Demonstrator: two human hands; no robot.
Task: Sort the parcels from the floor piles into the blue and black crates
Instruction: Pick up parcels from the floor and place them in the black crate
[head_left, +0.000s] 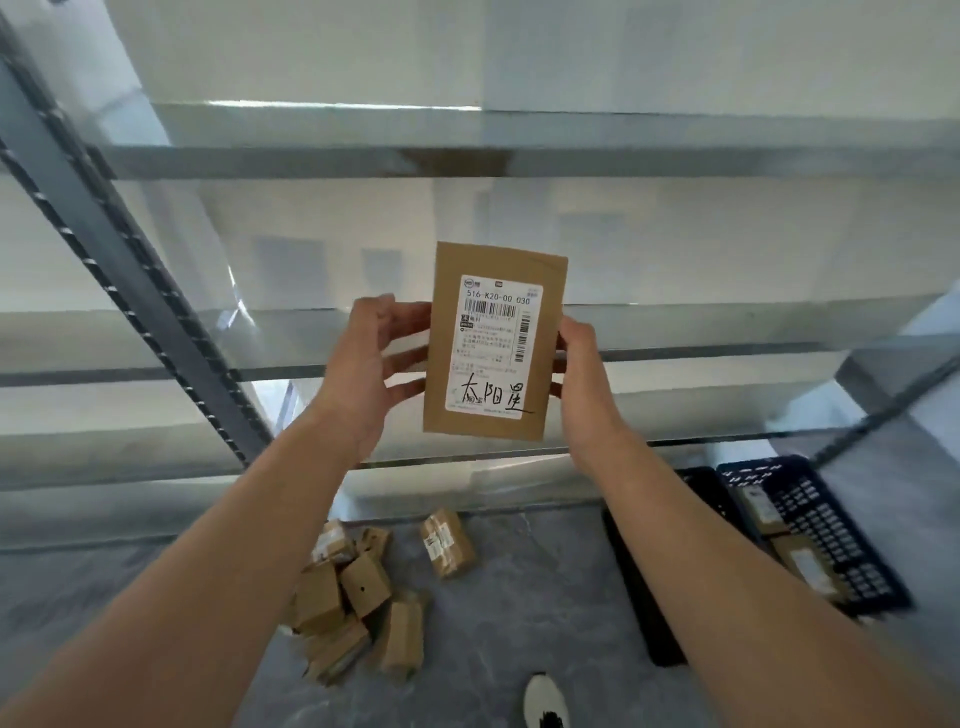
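Held parcel (493, 343): flat brown cardboard packet, upright in mid-air, label side towards the camera.
Its label: white, with barcodes, printed "516-K20-00 030" and black handwritten characters along the bottom.
Grip: left hand (363, 369) curls round its left edge, right hand (584, 384) round its right edge.
Floor pile (348, 597): small brown parcels heaped on the grey floor, tumbled at mixed angles.
Lone parcel (447, 543): brown, labelled, on the floor near the pile but apart from it.
Black crate (639, 582): on the floor at right — mostly hidden by the right forearm.
Blue crate (831, 525): dark, perforated, just beside the black crate.
Crated parcels (763, 509): two brown ones inside the blue crate.
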